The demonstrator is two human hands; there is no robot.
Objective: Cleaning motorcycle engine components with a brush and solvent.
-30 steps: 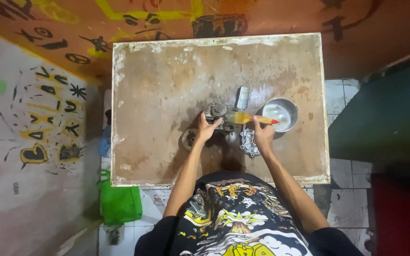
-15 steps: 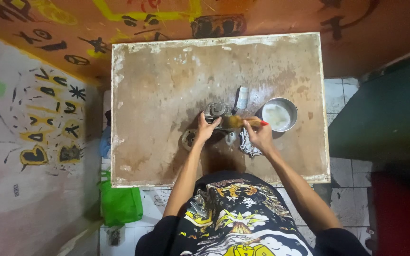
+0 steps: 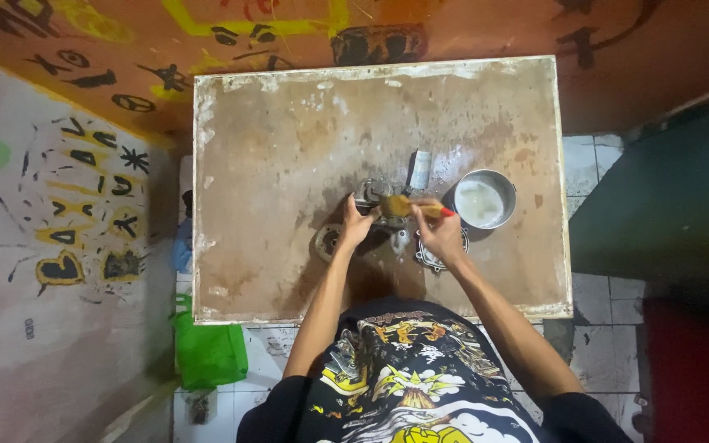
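Over the metal part (image 3: 375, 199), the right hand (image 3: 439, 234) has swung its gripped brush (image 3: 408, 207) leftward; left hand (image 3: 354, 228) still grips it.

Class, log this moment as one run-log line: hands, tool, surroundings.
left hand: steadies metal part | right hand: holds brush on part | metal bowl: right of part | table: stained

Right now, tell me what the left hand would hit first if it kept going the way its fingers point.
The left hand points up the table toward the grey metal part and already touches it, so that comes first, as far as this top view shows.
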